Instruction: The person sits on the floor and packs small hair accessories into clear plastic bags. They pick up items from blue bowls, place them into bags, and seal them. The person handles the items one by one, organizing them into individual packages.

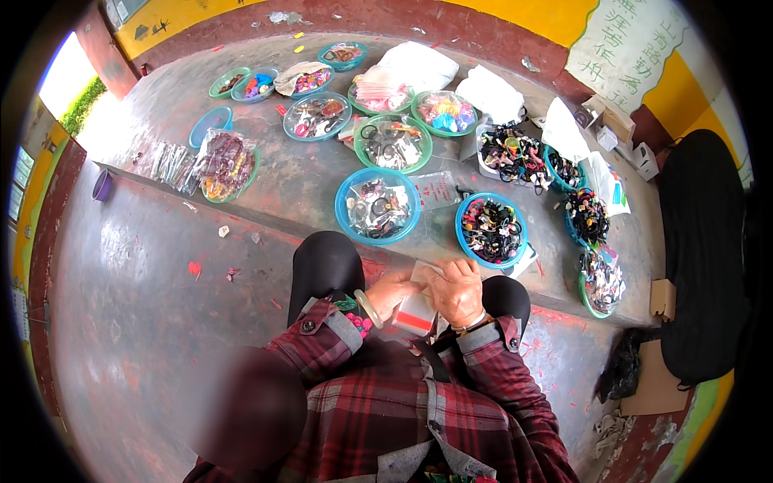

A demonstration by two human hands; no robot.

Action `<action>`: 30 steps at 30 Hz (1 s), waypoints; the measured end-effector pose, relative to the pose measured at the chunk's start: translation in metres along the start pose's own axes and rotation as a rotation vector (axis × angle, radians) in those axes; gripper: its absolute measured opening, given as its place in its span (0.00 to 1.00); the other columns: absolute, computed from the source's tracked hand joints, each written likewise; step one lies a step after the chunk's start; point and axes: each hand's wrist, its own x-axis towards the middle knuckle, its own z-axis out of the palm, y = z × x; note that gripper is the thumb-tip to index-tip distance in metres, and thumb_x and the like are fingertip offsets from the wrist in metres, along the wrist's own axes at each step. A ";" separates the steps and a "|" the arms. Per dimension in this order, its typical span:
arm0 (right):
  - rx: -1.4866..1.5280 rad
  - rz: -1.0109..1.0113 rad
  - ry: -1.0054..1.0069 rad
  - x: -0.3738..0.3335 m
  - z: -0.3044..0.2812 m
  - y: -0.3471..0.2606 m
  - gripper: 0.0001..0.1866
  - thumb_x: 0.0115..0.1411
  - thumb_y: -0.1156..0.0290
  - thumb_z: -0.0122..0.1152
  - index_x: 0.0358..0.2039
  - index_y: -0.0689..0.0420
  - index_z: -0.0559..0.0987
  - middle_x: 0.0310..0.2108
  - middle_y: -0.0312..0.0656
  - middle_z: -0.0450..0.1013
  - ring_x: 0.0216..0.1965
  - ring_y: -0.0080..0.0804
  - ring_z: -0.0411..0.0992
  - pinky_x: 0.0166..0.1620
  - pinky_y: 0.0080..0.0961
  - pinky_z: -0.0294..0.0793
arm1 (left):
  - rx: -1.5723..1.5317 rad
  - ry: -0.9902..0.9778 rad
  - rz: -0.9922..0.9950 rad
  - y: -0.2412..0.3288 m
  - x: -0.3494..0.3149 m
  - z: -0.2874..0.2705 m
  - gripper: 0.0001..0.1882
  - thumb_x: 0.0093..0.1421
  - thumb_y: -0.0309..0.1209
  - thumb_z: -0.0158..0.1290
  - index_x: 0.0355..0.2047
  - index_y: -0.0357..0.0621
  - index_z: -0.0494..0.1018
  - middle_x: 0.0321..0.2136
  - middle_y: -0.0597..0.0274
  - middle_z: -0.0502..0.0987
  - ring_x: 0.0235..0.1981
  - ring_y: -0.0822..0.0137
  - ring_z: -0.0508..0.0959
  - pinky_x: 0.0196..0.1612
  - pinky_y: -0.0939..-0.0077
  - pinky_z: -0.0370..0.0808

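Large dark Chinese characters stand in columns on the white wall panel (pixel 620 50) at far right; the clear bag (pixel 436 190) mid-scene bears red print, too small to read.

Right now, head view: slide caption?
Left hand and right hand meet at a flat red-and-white piece, filled baskets beyond.

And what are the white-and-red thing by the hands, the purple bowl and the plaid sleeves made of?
White-and-red thing: maybe smooth card, judging by its flat face and straight edges; plastic is possible. Purple bowl: probably plastic, smooth and evenly coloured. Plaid sleeves: matte cloth, with soft folds.
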 end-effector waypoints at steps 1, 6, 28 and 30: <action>0.003 -0.024 0.038 0.005 -0.004 -0.002 0.13 0.35 0.70 0.59 0.27 0.53 0.76 0.27 0.35 0.70 0.30 0.32 0.68 0.36 0.30 0.64 | -0.019 0.003 -0.018 -0.002 0.001 -0.003 0.12 0.57 0.24 0.45 0.43 0.38 0.67 0.37 0.61 0.73 0.38 0.70 0.74 0.42 0.75 0.71; 0.038 -0.030 0.054 0.004 -0.002 -0.004 0.12 0.34 0.72 0.61 0.25 0.53 0.77 0.27 0.35 0.70 0.29 0.33 0.68 0.36 0.30 0.65 | -0.051 0.007 -0.050 -0.008 0.004 -0.010 0.13 0.57 0.25 0.45 0.43 0.37 0.67 0.38 0.60 0.73 0.39 0.69 0.74 0.43 0.73 0.72; 0.551 0.599 -0.188 -0.011 0.011 0.010 0.05 0.48 0.71 0.60 0.25 0.57 0.78 0.21 0.43 0.71 0.26 0.40 0.70 0.41 0.32 0.65 | 0.034 0.030 -0.024 -0.019 0.010 -0.022 0.13 0.56 0.26 0.50 0.42 0.37 0.68 0.36 0.61 0.74 0.37 0.70 0.74 0.43 0.75 0.71; 0.505 0.538 -0.239 -0.011 0.009 0.011 0.04 0.48 0.71 0.59 0.26 0.56 0.78 0.22 0.43 0.71 0.27 0.42 0.70 0.42 0.35 0.65 | 0.080 0.007 -0.013 -0.019 0.010 -0.022 0.15 0.55 0.25 0.51 0.43 0.37 0.67 0.37 0.61 0.73 0.39 0.70 0.74 0.44 0.74 0.70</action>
